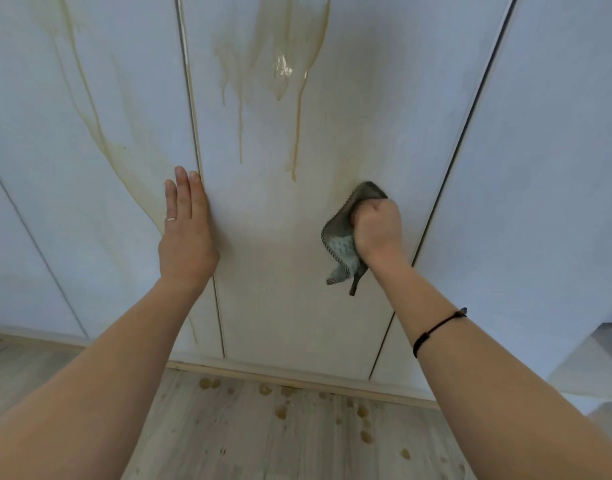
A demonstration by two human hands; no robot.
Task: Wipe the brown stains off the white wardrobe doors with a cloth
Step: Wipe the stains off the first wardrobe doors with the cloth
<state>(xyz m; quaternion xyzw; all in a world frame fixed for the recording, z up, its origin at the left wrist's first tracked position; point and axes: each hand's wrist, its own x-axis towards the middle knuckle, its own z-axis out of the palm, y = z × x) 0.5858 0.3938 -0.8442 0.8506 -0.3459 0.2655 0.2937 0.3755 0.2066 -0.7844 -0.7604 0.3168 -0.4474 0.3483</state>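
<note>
White wardrobe doors fill the view. Brown stains (pixel 280 50) run down the middle door (pixel 280 271) in several thin drips, one ending near the cloth's height. A second brown streak (pixel 100 133) slants down the left door (pixel 72 168). My right hand (pixel 377 230) grips a bunched grey cloth (pixel 342 244) and presses it against the middle door, below and right of the drips. My left hand (pixel 185 233) lies flat with straight fingers against the left door's right edge, beside the gap between the doors.
Brown droplets (pixel 283 410) dot the pale wooden floor (pixel 228 438) in front of the wardrobe's base strip. A further white door (pixel 539 168) stands on the right, and a white surface (pixel 602 358) juts in at the lower right.
</note>
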